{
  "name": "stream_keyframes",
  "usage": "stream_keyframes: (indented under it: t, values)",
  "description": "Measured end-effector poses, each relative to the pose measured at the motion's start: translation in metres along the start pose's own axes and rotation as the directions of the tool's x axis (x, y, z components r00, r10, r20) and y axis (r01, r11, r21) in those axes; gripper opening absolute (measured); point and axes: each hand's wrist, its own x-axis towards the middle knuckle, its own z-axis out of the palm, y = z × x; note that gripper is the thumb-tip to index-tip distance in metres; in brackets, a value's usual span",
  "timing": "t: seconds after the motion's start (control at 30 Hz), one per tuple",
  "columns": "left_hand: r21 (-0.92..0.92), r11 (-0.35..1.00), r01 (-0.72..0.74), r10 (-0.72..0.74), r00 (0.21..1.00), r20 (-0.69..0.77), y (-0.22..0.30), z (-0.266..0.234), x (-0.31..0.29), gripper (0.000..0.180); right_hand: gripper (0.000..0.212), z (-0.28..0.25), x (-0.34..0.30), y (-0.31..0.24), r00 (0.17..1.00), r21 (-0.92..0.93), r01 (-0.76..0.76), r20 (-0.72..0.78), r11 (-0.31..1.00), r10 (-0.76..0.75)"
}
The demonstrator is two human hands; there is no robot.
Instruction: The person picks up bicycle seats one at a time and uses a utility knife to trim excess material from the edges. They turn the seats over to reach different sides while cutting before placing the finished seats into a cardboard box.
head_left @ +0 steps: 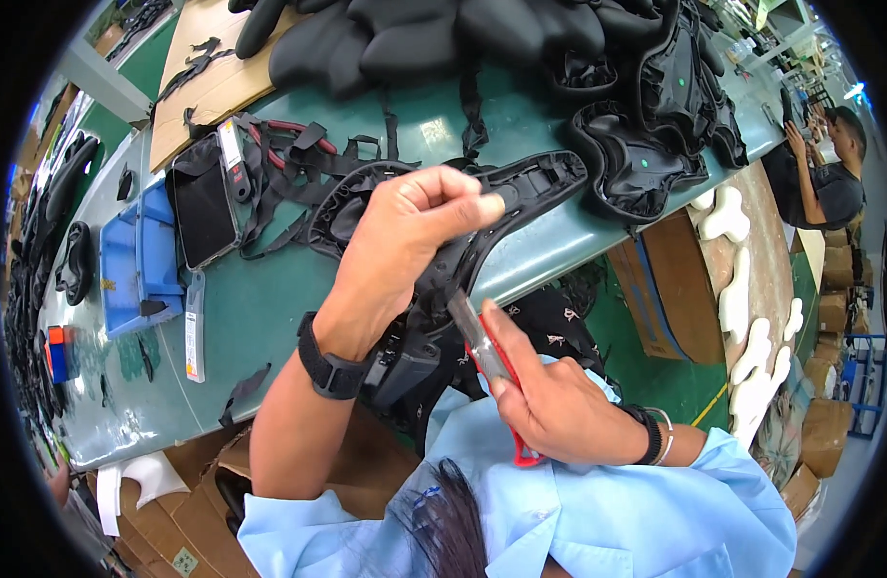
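My left hand (400, 231) is closed, thumb pressed to the bent fingers, above a black covered cushion (545, 183) at the table's near edge. Whatever lies between those fingertips is hidden. The cushion's underside faces up, showing a gathered fabric rim and a hollow middle; my wrist covers part of it. In my right hand (564, 409) is a red utility knife (494, 354). Its metal blade end points up and away, close to the cushion's near edge; whether it touches cannot be told.
Black covered cushions (405, 39) pile up at the back. Others (636, 159) lie underside up at the back right. Left are a blue bin (140, 260), a black tray (201, 202), tangled straps (280, 183) and a pale plastic case (195, 328). At far right, another person (834, 178) works.
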Motion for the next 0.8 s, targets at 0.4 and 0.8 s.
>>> stream_keyframes:
  t: [0.4, 0.8]
  values:
    - [0.799, 0.597, -0.075, 0.411, 0.884, -0.224, 0.016, -0.050, -0.038, 0.015, 0.081, 0.028, 0.043, 0.027, 0.950, 0.396, 0.182, -0.308, 0.900, -0.057]
    - [0.852, 0.520, -0.071, 0.208, 0.977, -0.046, 0.039, 0.002, -0.095, 0.007, 0.087, -0.034, 0.090, 0.048, 0.941, 0.318, 0.322, -0.208, 0.892, -0.266]
